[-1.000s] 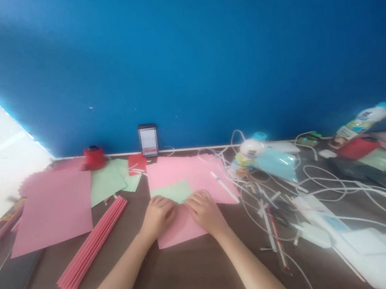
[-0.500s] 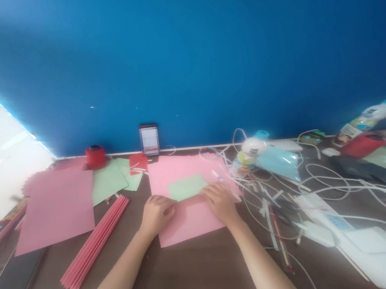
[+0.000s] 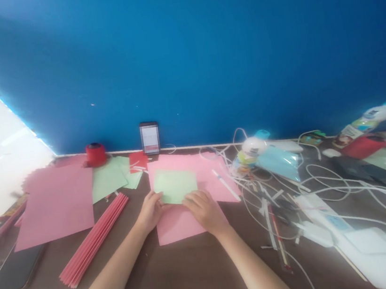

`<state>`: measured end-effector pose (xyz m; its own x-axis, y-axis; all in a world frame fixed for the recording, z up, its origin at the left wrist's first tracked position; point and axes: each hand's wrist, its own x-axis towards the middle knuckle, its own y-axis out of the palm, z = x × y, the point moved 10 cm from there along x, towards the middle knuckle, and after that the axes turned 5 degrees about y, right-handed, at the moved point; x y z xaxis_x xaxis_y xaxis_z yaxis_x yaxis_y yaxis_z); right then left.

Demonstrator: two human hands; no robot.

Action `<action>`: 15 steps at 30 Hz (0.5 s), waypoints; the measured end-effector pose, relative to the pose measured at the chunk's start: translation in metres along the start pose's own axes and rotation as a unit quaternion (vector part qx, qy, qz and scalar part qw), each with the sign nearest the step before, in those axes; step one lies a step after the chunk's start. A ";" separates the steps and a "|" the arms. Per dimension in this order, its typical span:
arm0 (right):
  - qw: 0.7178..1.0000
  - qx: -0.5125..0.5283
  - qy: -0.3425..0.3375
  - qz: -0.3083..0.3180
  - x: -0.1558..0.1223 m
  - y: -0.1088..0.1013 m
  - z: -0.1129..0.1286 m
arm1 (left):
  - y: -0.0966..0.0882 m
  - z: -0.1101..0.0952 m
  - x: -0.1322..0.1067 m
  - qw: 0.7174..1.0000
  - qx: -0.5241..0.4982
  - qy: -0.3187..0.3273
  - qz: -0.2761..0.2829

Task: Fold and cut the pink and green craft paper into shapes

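A small light green sheet of paper (image 3: pixel 175 184) is over larger pink paper (image 3: pixel 178 227) on the dark table. My left hand (image 3: pixel 150 211) pinches the green paper near its lower left corner, thumb towards the sheet. At the lower right edge, my right hand (image 3: pixel 205 210) has its fingers closed on the same sheet, with the fingertips partly over its face. Both forearms reach in from the bottom of the view. A thin white stick-like piece (image 3: pixel 226 185) lies across the pink paper, right of my right hand.
To the left are a pleated pink paper strip (image 3: pixel 95 240), a pink sheet (image 3: pixel 57 205), green sheets (image 3: pixel 107 179), a red tape roll (image 3: pixel 95 155) and a dark phone (image 3: pixel 14 272). A lit phone (image 3: pixel 150 138) leans on the blue wall. Rightward are a bottle (image 3: pixel 251 151), tangled cables and a white charger (image 3: pixel 315 234).
The green paper has shifted left and shows more of its face. My right hand has moved left with it, and the hands are closer together. More of the white stick-like piece shows.
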<state>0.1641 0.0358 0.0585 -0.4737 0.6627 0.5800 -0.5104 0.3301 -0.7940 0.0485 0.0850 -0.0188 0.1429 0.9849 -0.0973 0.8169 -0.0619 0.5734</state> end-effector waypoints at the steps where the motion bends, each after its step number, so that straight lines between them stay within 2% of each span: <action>1: 1.000 0.008 0.009 -0.011 -0.001 -0.002 -0.004 | -0.001 -0.002 0.001 1.000 0.000 0.004 0.001; 5: 0.990 0.072 0.095 -0.073 -0.007 -0.010 -0.032 | -0.003 -0.007 0.002 1.000 0.012 0.012 0.019; 7: 0.979 0.123 0.138 -0.085 -0.009 -0.009 -0.045 | -0.002 -0.007 0.003 0.999 0.024 0.012 0.031; 11: 0.950 0.229 0.202 -0.062 -0.011 -0.001 -0.058 | -0.002 -0.007 0.006 0.997 0.042 0.011 0.057; 15: 0.926 0.265 0.264 -0.051 -0.013 0.002 -0.068 | -0.005 -0.010 0.008 0.998 0.007 0.006 0.062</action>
<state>0.2180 0.0740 0.0371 -0.0579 0.9285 0.3669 -0.8803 0.1259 -0.4574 0.0398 0.0948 -0.0144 0.2360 0.9716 -0.0165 0.8011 -0.1849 0.5693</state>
